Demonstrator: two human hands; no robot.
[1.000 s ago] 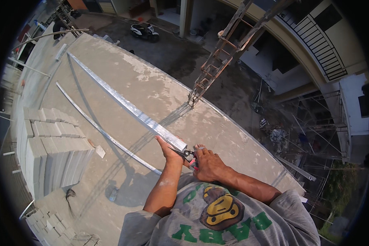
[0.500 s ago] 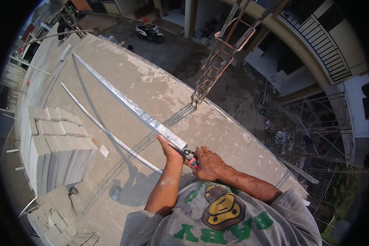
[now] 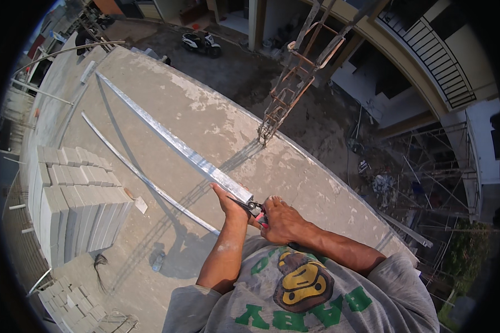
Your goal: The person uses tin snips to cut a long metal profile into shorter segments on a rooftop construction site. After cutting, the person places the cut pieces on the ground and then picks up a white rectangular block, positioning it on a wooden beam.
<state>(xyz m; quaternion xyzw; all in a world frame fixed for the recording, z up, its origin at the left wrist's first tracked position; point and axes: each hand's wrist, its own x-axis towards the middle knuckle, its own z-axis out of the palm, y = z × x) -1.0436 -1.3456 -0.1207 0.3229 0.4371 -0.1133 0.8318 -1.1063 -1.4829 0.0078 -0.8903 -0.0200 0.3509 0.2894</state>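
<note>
A long silvery metal channel [image 3: 175, 144] runs from my hands toward the far left. My left hand [image 3: 231, 201] is wrapped round its near end, thumb along the side. In my right hand [image 3: 283, 220] are tin snips [image 3: 255, 208] with red-and-dark handles, gripped in closed fingers. The snips' dark jaws meet the channel's near end; how deep they sit on the metal I cannot tell. A second, thinner metal strip [image 3: 144, 178] lies on the concrete to the left of the channel, its near end by my left forearm.
A stack of pale blocks [image 3: 75, 205] stands on the left of the concrete slab [image 3: 205, 105], a trowel [image 3: 139, 203] beside it. Rusty rebar column [image 3: 283, 91] rises at the slab's right edge. Beyond that edge is a drop to a yard with a motorbike [image 3: 201, 43] and scaffolding [image 3: 439, 172].
Almost nothing differs. The channel and both hands hold nearly the same place, and my right hand has shifted only very slightly.
</note>
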